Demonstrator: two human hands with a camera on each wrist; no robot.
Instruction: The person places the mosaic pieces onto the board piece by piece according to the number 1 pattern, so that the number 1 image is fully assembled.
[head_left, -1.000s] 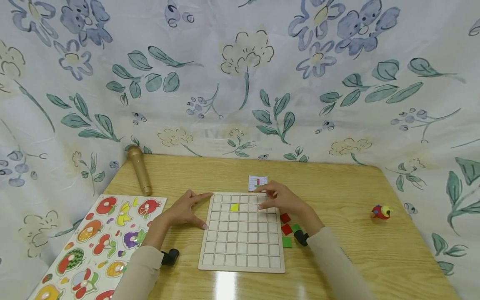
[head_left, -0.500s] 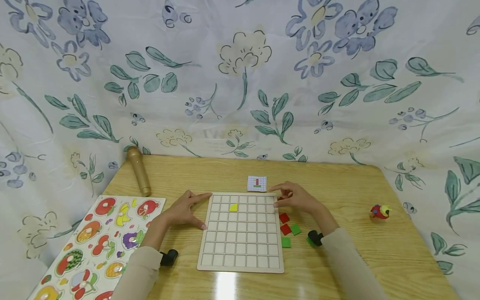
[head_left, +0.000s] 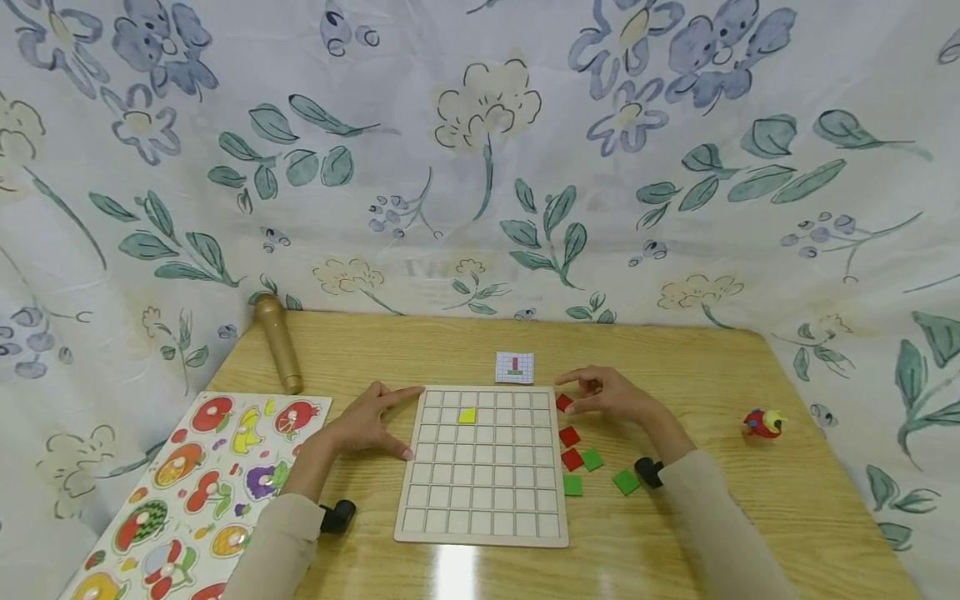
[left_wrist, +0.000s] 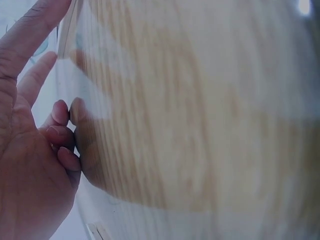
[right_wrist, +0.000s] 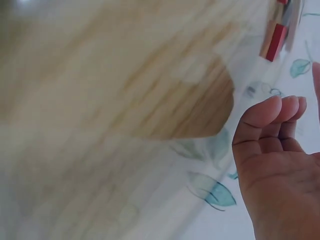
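Note:
A pale wooden grid board (head_left: 483,475) lies flat on the table, a yellow tile (head_left: 467,415) in one cell of its upper left part. My left hand (head_left: 366,423) touches the board's left side, index finger at the top corner and thumb lower down; the other fingers are bent in the left wrist view. Beyond the top right corner, my right hand (head_left: 615,395) hovers with index finger and thumb apart, the thumb tip by a red tile (head_left: 564,403). Whether they touch I cannot tell. In the right wrist view, that hand (right_wrist: 280,170) holds nothing.
More red tiles (head_left: 569,437) and green tiles (head_left: 592,459) lie along the board's right side. A small pattern card (head_left: 514,367) lies behind the board. At left are a fruit puzzle board (head_left: 198,492) and a gold cylinder (head_left: 281,346); a red toy (head_left: 762,423) stands far right.
My right hand has moved right, from over the board's upper right cells to beside the red tile, uncovering the pattern card and a green tile. The left hand has kept its place.

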